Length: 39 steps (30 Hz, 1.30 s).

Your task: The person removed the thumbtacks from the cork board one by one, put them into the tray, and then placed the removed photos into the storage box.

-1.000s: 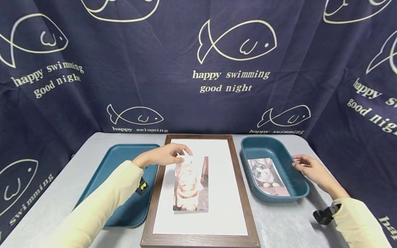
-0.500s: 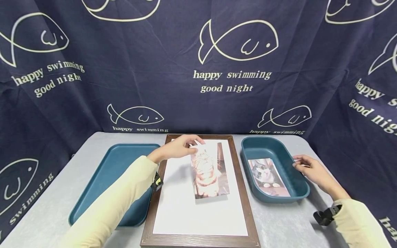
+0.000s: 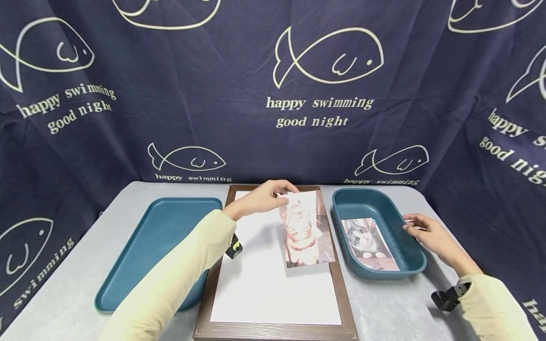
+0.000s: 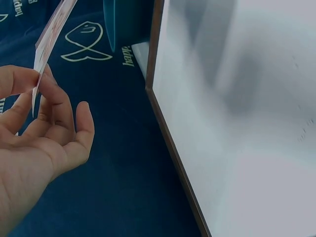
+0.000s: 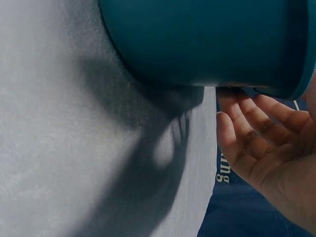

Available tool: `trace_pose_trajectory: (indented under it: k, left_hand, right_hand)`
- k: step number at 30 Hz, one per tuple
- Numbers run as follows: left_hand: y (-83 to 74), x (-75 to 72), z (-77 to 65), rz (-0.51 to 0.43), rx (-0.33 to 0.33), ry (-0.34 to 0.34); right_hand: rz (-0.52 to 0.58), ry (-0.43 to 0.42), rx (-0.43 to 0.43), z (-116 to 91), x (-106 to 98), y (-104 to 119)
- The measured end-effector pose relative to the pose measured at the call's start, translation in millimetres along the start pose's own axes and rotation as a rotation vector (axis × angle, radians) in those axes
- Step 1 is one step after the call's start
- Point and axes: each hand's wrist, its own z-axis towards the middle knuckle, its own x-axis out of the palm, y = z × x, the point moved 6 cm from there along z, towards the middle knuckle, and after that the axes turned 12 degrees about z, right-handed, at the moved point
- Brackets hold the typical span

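My left hand (image 3: pixel 265 196) pinches a photo print of an orange cat (image 3: pixel 300 232) at its upper left corner. The photo hangs tilted above the right side of a brown-framed whiteboard (image 3: pixel 251 293). In the left wrist view, the photo (image 4: pixel 52 37) appears nearly edge-on between the thumb and fingers of the left hand (image 4: pixel 44 128). At the right, a deep blue-green bin (image 3: pixel 409 251) holds a photo of a grey-and-white cat (image 3: pixel 367 244). My right hand (image 3: pixel 431 237) holds the bin's right rim. Its fingers lie against the outside, under the rim, in the right wrist view.
A shallow blue-green tray (image 3: pixel 158 237) lies left of the board, partly behind the left sleeve (image 3: pixel 179 270). All stand on a light grey table (image 3: pixel 384 308). A dark blue fish-print curtain (image 3: pixel 239 94) surrounds the back and sides.
My left hand has carried the orange cat photo to the right and a little farther back, from the board's middle to its right edge. The right hand and bin have stayed put.
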Motion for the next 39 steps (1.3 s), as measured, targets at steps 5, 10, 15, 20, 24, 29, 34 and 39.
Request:
trace_pose_trajectory:
  k: [5,10,15,20,24,29,34,39]
  left_hand:
    - [-6.1,4.8,11.0,-0.023,-0.015,-0.030]
    - [-12.2,10.0,24.1,-0.067,-0.007,-0.061]
    - [-19.5,14.5,37.5,-0.087,-0.025,-0.103]
    - [-30.2,19.2,48.6,-0.090,-0.055,-0.152]
    - [-38.2,25.7,55.6,-0.094,-0.074,-0.182]
    - [-45.8,34.3,64.4,-0.054,-0.081,-0.227]
    - [-50.8,42.1,71.7,-0.036,-0.093,-0.257]
    - [-52.2,49.9,79.0,-0.065,-0.069,-0.286]
  right_hand:
    - [0.012,-0.001,-0.005,0.7,-0.1,-1.0]
    - [0.023,0.000,-0.011,1.4,-0.2,-2.9]
    - [0.024,-0.001,-0.014,1.4,-0.2,-2.9]
    - [0.026,-0.002,-0.012,1.0,-0.1,-1.8]
    - [0.028,-0.001,-0.014,1.2,0.2,-0.8]
    - [0.030,-0.007,-0.023,0.4,-0.1,-0.2]
    - [0.040,-0.003,-0.027,0.1,0.0,-1.4]
    - [0.027,0.004,-0.019,0.8,0.6,-2.4]
